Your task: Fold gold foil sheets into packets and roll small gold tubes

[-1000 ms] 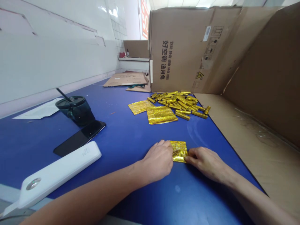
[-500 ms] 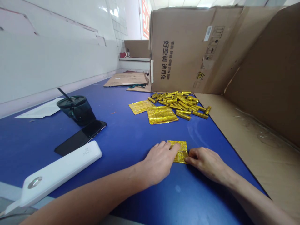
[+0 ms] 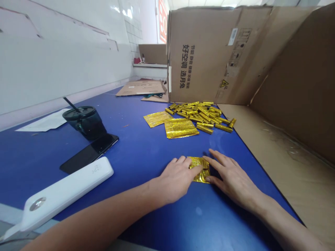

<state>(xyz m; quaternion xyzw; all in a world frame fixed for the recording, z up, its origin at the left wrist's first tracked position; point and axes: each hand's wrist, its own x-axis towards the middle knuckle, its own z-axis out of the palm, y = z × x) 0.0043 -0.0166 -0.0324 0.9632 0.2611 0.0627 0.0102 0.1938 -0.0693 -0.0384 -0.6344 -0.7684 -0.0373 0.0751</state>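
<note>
A folded gold-foil packet point(image 3: 202, 177) lay at lower centre of the frame on the blue tabletop point(image 3: 146, 153), its long axis running roughly left to right. The left hand point(image 3: 175, 181) pressed flat on its left part; the right hand point(image 3: 230, 176), open, was just beside, touching its right edge.

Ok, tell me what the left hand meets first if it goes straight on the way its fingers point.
The right hand, probably at its fingers. The left hand already rests on the gold foil square, so it would slide across that first. Depth is hard to judge from this view.
</note>
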